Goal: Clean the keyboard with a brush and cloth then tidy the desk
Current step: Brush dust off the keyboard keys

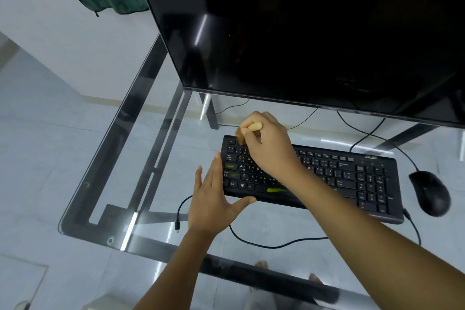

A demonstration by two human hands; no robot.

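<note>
A black keyboard [352, 178] lies on the glass desk [156, 209], with greenish smears on some left keys and the space bar. My right hand [269, 146] is shut on a small wooden-handled brush [254, 126]. Its bristles touch the keyboard's top-left corner. My left hand [214, 199] presses flat against the keyboard's left edge, fingers spread, thumb along the front edge. No cloth is in view.
A large dark monitor [302, 33] stands right behind the keyboard. A black mouse [431, 192] sits to the right of it. A loose black cable [251, 241] with a free plug lies on the glass in front. My feet show through the desk.
</note>
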